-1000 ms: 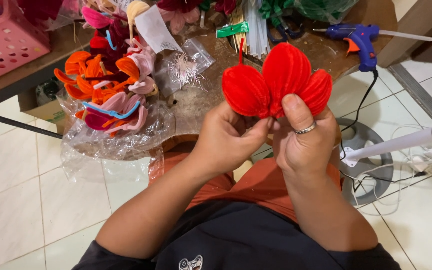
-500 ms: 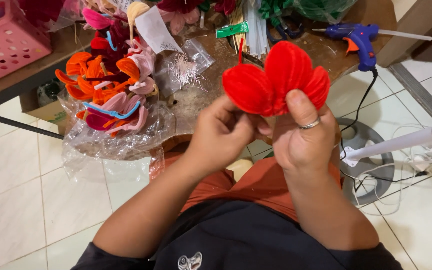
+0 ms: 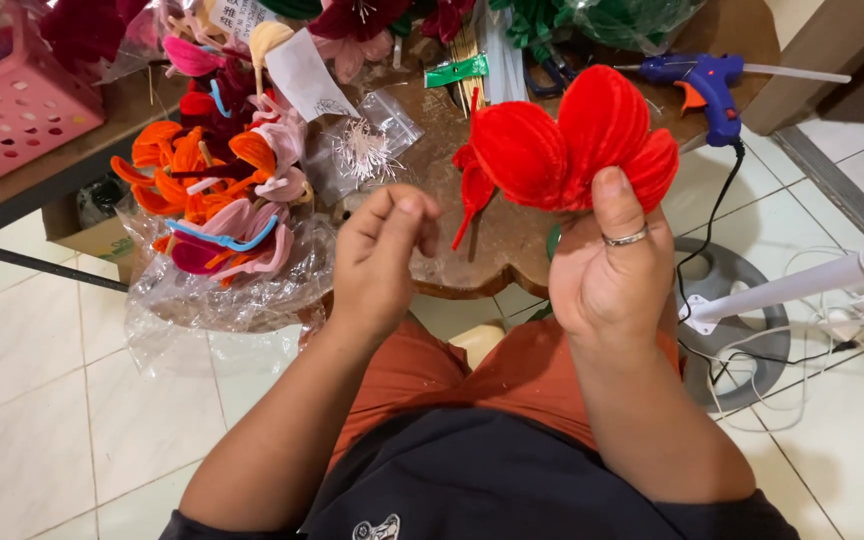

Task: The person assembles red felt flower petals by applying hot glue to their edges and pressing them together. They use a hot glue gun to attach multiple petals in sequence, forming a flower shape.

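Observation:
My right hand (image 3: 610, 268), a ring on one finger, holds a red fuzzy flower (image 3: 564, 140) of several rounded petals, pinched at its base by thumb and fingers. A narrow red strand hangs from the flower's left side. My left hand (image 3: 380, 250) hovers apart from the flower, to its left, fingers loosely curled with fingertips together and nothing visible in them. Both hands are above my lap and the edge of a low brown table (image 3: 492, 250).
A clear plastic bag with orange, pink and dark red petal pieces (image 3: 217, 200) lies at the left. A pink basket (image 3: 12, 110) sits far left. A blue glue gun (image 3: 707, 85) rests at the table's right. A white fan stand (image 3: 752, 300) with cords is on the floor.
My left hand has let go of the flower's base and drawn away to the left. The right hand alone holds the flower, lifted slightly.

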